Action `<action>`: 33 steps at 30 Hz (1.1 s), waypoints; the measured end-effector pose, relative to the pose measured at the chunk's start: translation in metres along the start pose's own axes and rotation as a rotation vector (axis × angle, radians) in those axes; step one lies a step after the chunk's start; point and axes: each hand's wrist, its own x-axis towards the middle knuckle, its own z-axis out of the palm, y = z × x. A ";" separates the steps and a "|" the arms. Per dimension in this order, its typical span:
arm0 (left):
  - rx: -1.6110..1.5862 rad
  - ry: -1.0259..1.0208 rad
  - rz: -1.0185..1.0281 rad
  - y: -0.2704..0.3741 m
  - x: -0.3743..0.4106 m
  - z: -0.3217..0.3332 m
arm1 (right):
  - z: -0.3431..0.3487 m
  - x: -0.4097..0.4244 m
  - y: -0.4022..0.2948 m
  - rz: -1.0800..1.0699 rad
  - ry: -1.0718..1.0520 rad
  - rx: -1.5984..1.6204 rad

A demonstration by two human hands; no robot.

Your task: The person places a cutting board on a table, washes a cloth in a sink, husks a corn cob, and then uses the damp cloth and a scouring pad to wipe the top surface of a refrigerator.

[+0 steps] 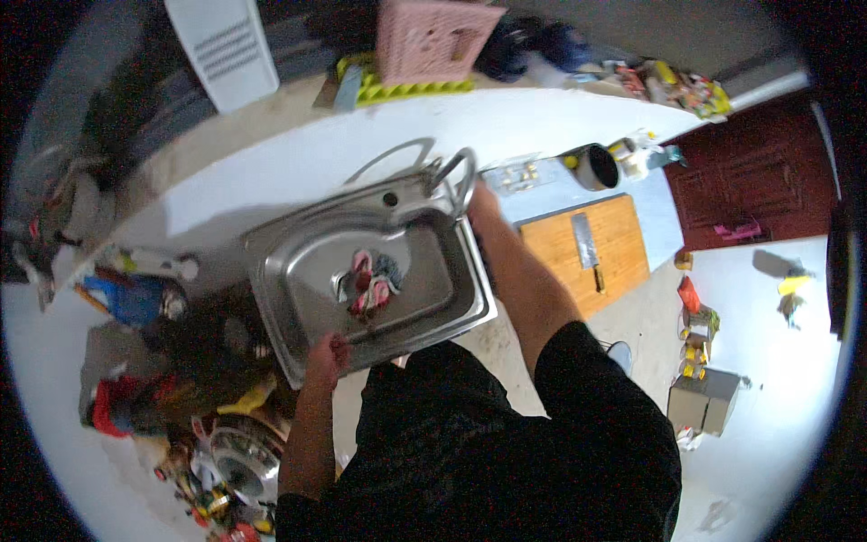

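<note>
A stainless steel sink (433,271) lies before me, with a bunched pink, white and grey cloth (372,284) on its floor by the drain. My left hand (330,356) is at the sink's near left rim, blurred, its fingers hard to make out. Reaching to the far right corner, my right hand (479,203) is beside the base of the curved metal faucet (464,176). The faucet partly hides that hand, so whether its fingers grip anything does not show.
Right of the sink, a cleaver (584,242) lies on a wooden cutting board (623,237), with a dark pot (599,167) behind. A pink plastic basket (433,40) stands on the ledge above. Pots and cluttered goods are at lower left; a cardboard box (718,400) stands at right.
</note>
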 end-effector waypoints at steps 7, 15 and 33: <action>0.854 0.218 0.062 0.015 -0.018 0.062 | 0.043 0.034 -0.057 0.190 -0.301 0.179; 1.470 0.253 0.663 -0.007 0.148 0.159 | 0.029 0.045 -0.045 -0.023 -0.174 -0.263; 1.198 0.229 0.418 0.003 0.135 0.252 | 0.066 -0.127 0.136 0.296 -0.180 0.071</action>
